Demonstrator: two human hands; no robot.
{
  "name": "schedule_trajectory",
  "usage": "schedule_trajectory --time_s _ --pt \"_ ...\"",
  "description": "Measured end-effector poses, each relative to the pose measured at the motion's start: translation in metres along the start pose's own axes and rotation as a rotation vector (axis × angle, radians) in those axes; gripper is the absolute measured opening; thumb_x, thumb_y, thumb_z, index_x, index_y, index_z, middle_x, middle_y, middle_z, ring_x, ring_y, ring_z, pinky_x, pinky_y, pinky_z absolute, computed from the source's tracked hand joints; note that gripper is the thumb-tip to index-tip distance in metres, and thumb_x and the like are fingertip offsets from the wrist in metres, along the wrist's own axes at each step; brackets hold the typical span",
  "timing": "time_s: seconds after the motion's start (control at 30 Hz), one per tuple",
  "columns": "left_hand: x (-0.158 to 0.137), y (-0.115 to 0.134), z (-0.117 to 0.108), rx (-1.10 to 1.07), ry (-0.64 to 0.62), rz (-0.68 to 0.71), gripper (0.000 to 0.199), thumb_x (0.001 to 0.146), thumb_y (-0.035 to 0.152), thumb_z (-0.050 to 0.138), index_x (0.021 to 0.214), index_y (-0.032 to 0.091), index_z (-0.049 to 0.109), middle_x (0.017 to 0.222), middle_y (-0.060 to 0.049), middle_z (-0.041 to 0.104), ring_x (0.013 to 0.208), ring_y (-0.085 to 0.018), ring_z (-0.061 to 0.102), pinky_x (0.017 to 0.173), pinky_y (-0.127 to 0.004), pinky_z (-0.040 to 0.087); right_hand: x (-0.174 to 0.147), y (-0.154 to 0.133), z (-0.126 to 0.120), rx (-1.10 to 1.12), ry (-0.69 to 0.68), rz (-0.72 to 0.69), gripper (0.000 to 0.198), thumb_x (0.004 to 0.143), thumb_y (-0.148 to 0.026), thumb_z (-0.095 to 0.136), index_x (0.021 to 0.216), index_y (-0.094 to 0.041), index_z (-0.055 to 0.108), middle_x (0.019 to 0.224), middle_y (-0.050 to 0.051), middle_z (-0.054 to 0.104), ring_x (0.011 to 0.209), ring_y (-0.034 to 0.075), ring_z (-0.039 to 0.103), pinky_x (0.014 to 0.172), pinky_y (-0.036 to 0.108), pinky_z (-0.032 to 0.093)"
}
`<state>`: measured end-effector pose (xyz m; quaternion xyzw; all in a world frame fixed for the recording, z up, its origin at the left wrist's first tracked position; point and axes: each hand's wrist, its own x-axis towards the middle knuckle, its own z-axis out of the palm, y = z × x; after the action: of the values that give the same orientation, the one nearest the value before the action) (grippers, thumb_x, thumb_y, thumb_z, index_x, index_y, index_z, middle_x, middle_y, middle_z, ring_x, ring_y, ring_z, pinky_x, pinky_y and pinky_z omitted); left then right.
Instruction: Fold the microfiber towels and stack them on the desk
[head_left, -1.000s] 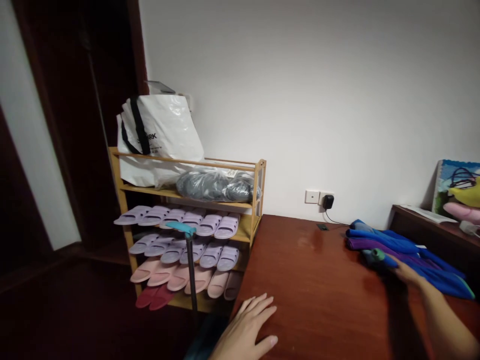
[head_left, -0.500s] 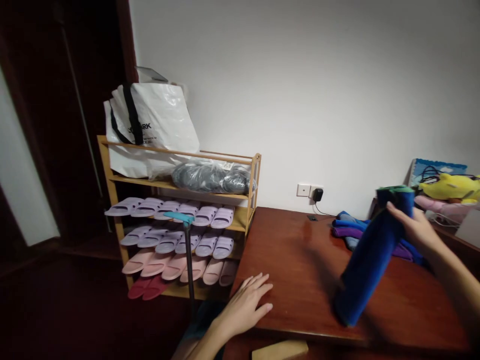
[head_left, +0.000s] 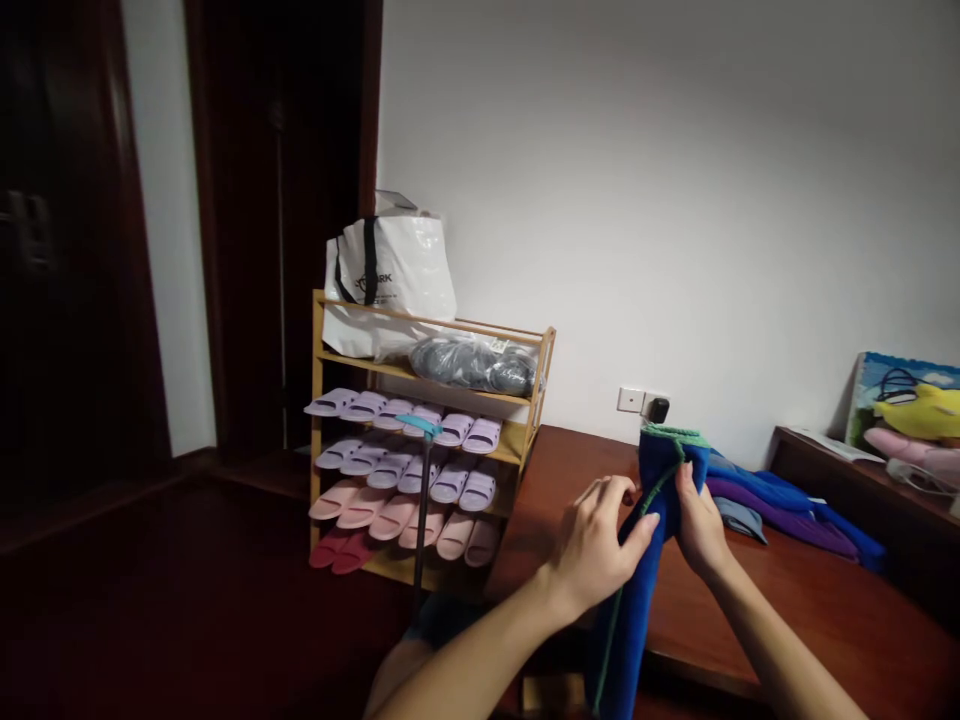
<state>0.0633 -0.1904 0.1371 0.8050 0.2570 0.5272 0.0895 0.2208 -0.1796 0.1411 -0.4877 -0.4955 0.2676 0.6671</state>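
Observation:
A rolled blue towel [head_left: 626, 630] with green stitched edging hangs upright in front of me, over the front edge of the wooden table. My right hand [head_left: 699, 525] grips it near the top, thumb on the front. At its left side, my left hand [head_left: 596, 540] is closed with bent fingers, the thumb pressed over the towel's face. The far ends of the left fingers are partly hidden. Behind my right hand lies a pile of blue, purple and grey cloths [head_left: 795, 510] on the table [head_left: 750, 610].
Left of the table stands a wooden shoe rack [head_left: 550, 385] with rows of slippers [head_left: 390, 465] and a white bag [head_left: 409, 265]. A pole with a teal top [head_left: 425, 490] rises before it. Wall sockets [head_left: 630, 400] and a raised ledge with a yellow plush toy [head_left: 926, 410] are beyond.
The blue towel has come left and nearer, now hanging more upright. My left hand has lifted from the table onto it. The view has turned left.

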Motion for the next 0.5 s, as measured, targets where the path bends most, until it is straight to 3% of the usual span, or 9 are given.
schedule_trajectory --time_s 0.13,0.27,0.4,0.5 --pt "-0.002 0.000 0.008 0.002 0.010 0.074 0.009 0.090 0.025 0.047 0.088 0.019 0.054 0.084 -0.005 0.059 0.082 -0.019 0.057 0.076 -0.030 0.044 -0.011 -0.008 -0.001 0.169 -0.053 0.091 0.062 0.068 -0.071 0.056 0.101 -0.018 0.057 0.085 0.004 0.067 0.080 0.019 0.063 0.069 0.025 0.053" --pt "-0.003 -0.006 0.020 -0.187 -0.080 0.054 0.013 0.092 0.025 0.044 0.084 0.019 0.053 0.081 -0.003 0.057 0.076 -0.017 0.055 0.069 -0.025 0.042 -0.015 -0.004 -0.007 0.392 -0.115 0.233 0.058 0.070 -0.065 0.060 0.103 -0.016 0.058 0.090 0.007 0.068 0.084 0.021 0.064 0.069 0.028 0.053" --pt "-0.005 -0.016 0.033 -0.479 -0.123 -0.067 0.021 0.093 0.030 0.043 0.077 0.018 0.050 0.070 0.001 0.048 0.064 -0.013 0.046 0.062 -0.023 0.037 -0.013 0.008 -0.014 0.394 -0.098 0.278 0.060 0.070 -0.066 0.059 0.101 -0.014 0.060 0.084 0.008 0.068 0.078 0.021 0.064 0.066 0.030 0.053" --pt "-0.008 -0.026 0.037 -0.712 -0.063 -0.206 0.027 0.092 0.038 0.045 0.074 0.018 0.046 0.064 0.004 0.038 0.059 -0.011 0.037 0.056 -0.022 0.032 -0.004 0.016 -0.023 0.341 -0.044 0.264 0.057 0.068 -0.062 0.065 0.101 -0.015 0.060 0.074 0.004 0.067 0.069 0.020 0.064 0.060 0.029 0.052"
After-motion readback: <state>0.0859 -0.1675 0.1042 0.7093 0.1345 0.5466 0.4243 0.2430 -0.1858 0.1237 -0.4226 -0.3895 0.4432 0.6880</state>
